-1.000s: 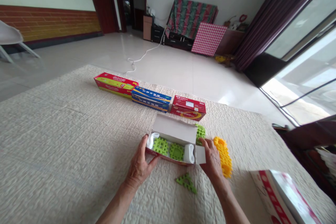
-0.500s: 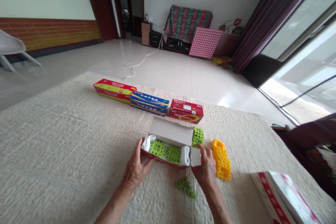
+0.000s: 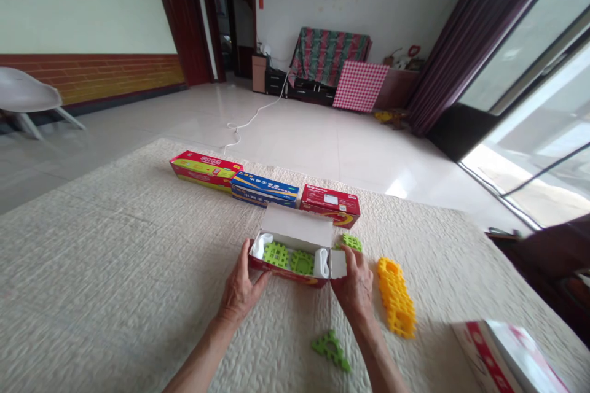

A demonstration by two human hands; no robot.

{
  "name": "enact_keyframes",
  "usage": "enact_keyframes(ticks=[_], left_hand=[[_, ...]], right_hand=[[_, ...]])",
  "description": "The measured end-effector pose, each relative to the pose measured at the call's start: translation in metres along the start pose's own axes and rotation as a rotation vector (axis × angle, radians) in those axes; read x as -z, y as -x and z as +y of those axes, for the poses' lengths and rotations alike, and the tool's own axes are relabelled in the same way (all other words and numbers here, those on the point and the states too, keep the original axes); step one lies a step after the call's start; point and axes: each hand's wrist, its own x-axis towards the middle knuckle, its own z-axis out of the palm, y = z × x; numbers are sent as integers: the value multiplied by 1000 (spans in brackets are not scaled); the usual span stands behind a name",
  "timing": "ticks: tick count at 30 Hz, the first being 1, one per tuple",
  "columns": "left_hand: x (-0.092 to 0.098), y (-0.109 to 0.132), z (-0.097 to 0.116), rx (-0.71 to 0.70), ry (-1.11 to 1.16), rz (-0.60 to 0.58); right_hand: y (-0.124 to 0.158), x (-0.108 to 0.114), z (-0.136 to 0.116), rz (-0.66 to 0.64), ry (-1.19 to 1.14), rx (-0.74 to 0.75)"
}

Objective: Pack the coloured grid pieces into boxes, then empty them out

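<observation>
An open red box holds green plastic blocks.

Nothing reads clearly on my feed. The blue box carries rows of white, Chinese-looking characters, too small for me to make out. The red box beside it has red lettering on a yellow band, and the other red box has a small white label; neither is legible. The open box shows no print I can read.
</observation>
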Motion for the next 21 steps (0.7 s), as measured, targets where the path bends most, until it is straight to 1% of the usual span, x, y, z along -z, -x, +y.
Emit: enact_keyframes(ticks=[5,10,13,18,21], left_hand=[[-1,-1,-2,9,-6,5],[-1,3,-3,22,-9,10],[-1,5,-4,33,-10,18],[4,8,-9,65,-27,8],[10,14,-15,64,-76,39]], right_hand=[[1,4,8,1,21,-2],[9,17,21,107,31,-15],[11,25,25,144,29,-25],[6,45,24,188,-9,-49],[-4,62,14,226,-68,-58]])
